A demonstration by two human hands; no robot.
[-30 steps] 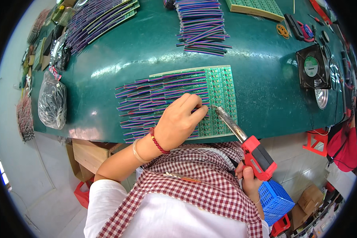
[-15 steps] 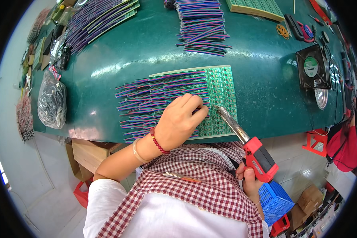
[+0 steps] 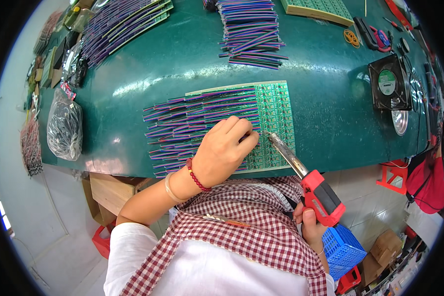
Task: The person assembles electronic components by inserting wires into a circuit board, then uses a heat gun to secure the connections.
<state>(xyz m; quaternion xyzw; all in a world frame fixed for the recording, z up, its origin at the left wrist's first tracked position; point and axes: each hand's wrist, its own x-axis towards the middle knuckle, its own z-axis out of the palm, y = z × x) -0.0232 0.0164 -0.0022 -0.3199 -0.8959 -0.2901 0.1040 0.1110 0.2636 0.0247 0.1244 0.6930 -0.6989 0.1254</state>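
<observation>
A panel of green circuit boards (image 3: 275, 111) lies on the table in front of me, with rows of multicoloured flat wires (image 3: 182, 118) running left from it. My left hand (image 3: 225, 145) rests over these wires, thumb and fingers pinched at a wire end beside the bare board columns. The fingers hide most of that wire. In my right hand (image 3: 312, 227), at the table's near edge, is a red and black soldering iron (image 3: 323, 197). Its metal tip points up and left, reaching the boards just right of my left fingertips. Whether the tip touches solder is too small to tell.
More wire bundles (image 3: 251, 34) and wired panels (image 3: 126, 24) lie farther back, with stacked boards (image 3: 320, 10) at the back right. A small fan (image 3: 389, 84) stands on the right, a plastic bag (image 3: 65, 126) on the left. Below sits a blue basket (image 3: 343, 251).
The soldering iron has shifted very slightly left, its tip a little closer to my left fingertips. My left hand and the board panel have stayed in place.
</observation>
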